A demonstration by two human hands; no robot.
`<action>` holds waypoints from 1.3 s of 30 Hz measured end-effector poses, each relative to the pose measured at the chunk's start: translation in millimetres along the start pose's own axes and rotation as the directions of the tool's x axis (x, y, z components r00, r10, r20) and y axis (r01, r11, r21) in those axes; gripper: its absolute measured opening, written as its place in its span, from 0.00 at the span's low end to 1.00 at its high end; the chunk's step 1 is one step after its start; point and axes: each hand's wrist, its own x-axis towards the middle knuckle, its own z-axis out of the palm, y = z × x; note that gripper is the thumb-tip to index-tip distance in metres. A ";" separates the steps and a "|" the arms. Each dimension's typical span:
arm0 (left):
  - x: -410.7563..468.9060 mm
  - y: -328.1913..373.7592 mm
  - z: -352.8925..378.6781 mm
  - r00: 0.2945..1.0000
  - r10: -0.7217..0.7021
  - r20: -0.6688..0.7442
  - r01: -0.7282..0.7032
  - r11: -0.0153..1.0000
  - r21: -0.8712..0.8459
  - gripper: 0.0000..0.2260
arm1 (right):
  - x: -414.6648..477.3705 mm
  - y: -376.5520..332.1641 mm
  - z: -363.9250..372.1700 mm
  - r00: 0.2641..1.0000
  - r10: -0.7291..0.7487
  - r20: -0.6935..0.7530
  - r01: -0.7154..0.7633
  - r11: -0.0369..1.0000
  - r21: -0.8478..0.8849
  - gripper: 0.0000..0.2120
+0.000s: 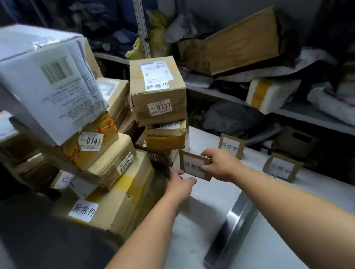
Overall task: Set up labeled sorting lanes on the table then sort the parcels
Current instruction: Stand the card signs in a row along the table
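Cardboard parcels point(108, 165) tower at the left end of the white table point(207, 206). Next to them our left hand point(179, 182) reaches out, fingers loosely extended and holding nothing. Just beside it, our right hand point(218, 163) pinches the upright label card point(192, 166) by its top edge. A second card point(231, 145) and third card point(282, 167) stand farther right.
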 end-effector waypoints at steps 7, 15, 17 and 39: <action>-100.4 50.9 54.5 0.987 0.144 -0.074 -0.150 0.985 -0.085 0.25 | -99.6 48.4 -76.3 0.989 -0.029 -0.148 0.068 0.962 0.264 0.04; -215.2 68.5 192.3 0.920 0.392 0.011 -0.383 0.904 -0.192 0.10 | -242.7 167.7 -145.1 0.982 0.025 -0.189 0.090 0.814 0.574 0.07; -234.9 68.4 235.3 0.915 0.404 0.027 -0.379 0.879 -0.290 0.11 | -275.3 200.2 -159.1 0.977 0.074 -0.199 0.063 0.794 0.604 0.07; -296.4 40.3 554.4 0.783 0.436 0.443 -0.464 0.884 -0.050 0.10 | -463.5 498.2 -164.2 0.723 0.642 -0.255 -0.323 0.640 0.697 0.22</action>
